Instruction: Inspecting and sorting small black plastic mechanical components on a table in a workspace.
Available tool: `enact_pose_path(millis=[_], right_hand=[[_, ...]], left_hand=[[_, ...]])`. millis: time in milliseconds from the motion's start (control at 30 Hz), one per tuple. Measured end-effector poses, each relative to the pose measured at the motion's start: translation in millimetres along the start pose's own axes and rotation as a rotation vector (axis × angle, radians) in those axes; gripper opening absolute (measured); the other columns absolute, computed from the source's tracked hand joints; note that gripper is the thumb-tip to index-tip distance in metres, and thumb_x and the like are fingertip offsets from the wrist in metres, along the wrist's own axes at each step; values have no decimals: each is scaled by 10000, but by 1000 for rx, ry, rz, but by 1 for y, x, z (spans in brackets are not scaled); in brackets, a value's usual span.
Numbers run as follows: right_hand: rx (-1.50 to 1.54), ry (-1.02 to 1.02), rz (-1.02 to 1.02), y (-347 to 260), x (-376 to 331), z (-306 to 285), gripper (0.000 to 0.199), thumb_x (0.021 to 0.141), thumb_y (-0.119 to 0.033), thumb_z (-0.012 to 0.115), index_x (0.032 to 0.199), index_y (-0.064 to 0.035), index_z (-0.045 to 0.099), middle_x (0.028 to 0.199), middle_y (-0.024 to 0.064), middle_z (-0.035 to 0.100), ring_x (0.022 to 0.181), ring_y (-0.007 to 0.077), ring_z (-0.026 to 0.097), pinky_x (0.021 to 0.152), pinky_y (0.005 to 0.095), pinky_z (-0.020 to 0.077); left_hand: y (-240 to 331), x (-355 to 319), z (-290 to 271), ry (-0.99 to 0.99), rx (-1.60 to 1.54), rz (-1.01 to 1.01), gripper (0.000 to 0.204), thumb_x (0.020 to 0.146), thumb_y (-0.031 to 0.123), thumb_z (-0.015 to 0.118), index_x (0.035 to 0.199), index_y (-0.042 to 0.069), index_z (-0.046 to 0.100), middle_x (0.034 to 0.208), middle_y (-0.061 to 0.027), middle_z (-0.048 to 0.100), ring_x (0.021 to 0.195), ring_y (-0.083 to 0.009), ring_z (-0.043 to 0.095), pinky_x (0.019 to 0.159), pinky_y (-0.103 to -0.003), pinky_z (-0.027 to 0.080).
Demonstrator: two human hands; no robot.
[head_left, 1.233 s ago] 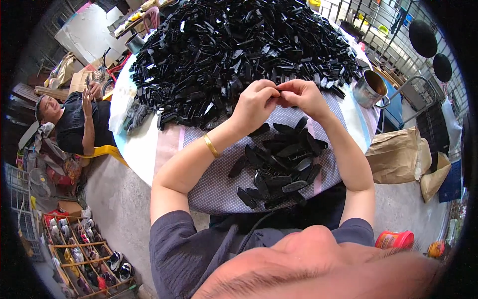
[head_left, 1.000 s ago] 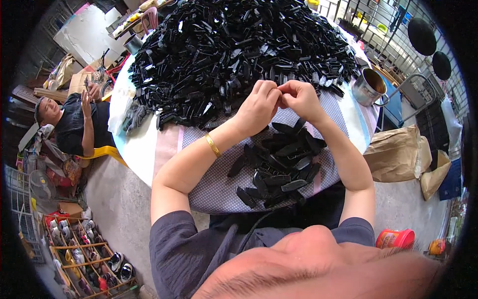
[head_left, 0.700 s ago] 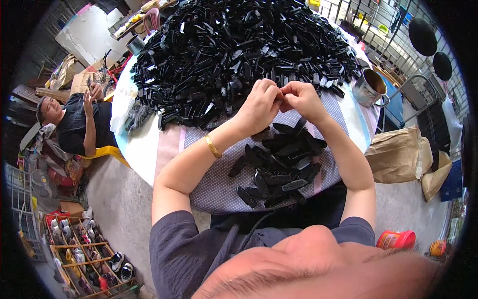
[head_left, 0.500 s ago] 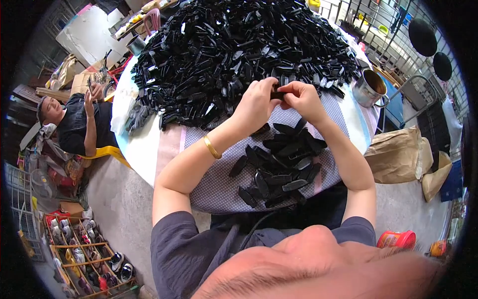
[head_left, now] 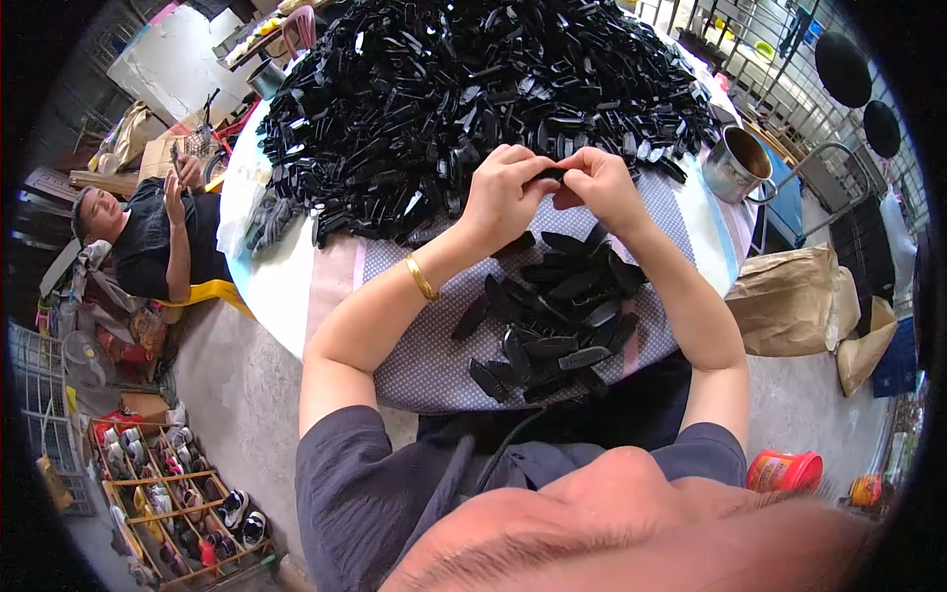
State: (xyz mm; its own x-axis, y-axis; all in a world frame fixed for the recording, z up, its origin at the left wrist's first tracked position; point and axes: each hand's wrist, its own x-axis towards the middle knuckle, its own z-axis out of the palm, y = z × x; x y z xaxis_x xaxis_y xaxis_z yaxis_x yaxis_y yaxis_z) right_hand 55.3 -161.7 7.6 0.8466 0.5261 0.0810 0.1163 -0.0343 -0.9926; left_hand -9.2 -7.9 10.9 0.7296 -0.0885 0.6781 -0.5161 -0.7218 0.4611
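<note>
Between my two hands, over the front edge of a large heap, is a small, long black plastic piece [head_left: 550, 175]. My left hand [head_left: 501, 194] pinches one end, and my right hand [head_left: 600, 189] grips the other with thumb and fingers. My fingers cover much of the piece, so its exact kind is unclear. Beyond my hands rises the large heap [head_left: 444, 99] of glossy black pieces. Closer to me, between my forearms, lies a smaller loose pile [head_left: 552, 321] of similar elongated black pieces on the dotted tablecloth [head_left: 414, 360].
A metal mug [head_left: 728, 178] stands at the table's right edge. Grey crumpled cloth [head_left: 270, 221] lies at the left edge. Another person [head_left: 148, 237] sits beyond the table's left side. Brown paper bags [head_left: 789, 301], a red bucket [head_left: 784, 471] and a shoe rack [head_left: 178, 483] are around the table.
My hands have shifted slightly, the right one moving a little to the left, and both still grip the black piece. The view has tilted a little. The piles look the same.
</note>
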Motion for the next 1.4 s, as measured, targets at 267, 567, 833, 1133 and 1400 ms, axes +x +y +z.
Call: enact_pose_path(millis=[267, 567, 833, 1133, 1400], right_hand=[[192, -90, -20, -6, -2, 0, 227, 868, -90, 519, 1064, 21, 548, 917, 88, 617, 777, 151, 628, 692, 266, 537], [134, -28, -207, -1, -3, 2, 255, 811, -44, 569, 1047, 51, 577, 918, 84, 622, 811, 114, 593, 727, 232, 505], [-49, 98, -366, 5, -3, 11, 279, 755, 83, 463, 1015, 42, 554, 906, 64, 605, 806, 108, 579, 735, 231, 489], [-156, 255, -419, 0, -5, 19, 205, 723, 63, 488, 909, 39, 571, 824, 116, 626, 741, 145, 604, 673, 256, 485], [-130, 236, -376, 4, -3, 18, 223, 739, 85, 470, 938, 25, 552, 834, 62, 602, 737, 103, 575, 663, 219, 479]], left_hand=[[-2, 3, 2, -3, -828, -618, 249, 785, 35, 618, 1022, -41, 619, 902, -88, 642, 763, -119, 594, 694, -220, 484], [-3, -7, 10, -8, -641, -484, 301, 811, -6, 590, 1103, -66, 553, 959, -104, 627, 834, -129, 600, 747, -241, 509], [21, -3, 6, 84, -110, -189, 304, 744, 28, 648, 1036, -28, 581, 928, -102, 587, 771, -206, 619, 650, -280, 512], [19, 0, 1, 18, 150, 60, 273, 739, 105, 651, 972, -12, 570, 816, -139, 536, 653, -306, 582, 548, -357, 487], [13, 2, 2, 25, 85, 106, 285, 734, 107, 661, 973, -14, 563, 807, -139, 535, 645, -303, 583, 537, -359, 488]])
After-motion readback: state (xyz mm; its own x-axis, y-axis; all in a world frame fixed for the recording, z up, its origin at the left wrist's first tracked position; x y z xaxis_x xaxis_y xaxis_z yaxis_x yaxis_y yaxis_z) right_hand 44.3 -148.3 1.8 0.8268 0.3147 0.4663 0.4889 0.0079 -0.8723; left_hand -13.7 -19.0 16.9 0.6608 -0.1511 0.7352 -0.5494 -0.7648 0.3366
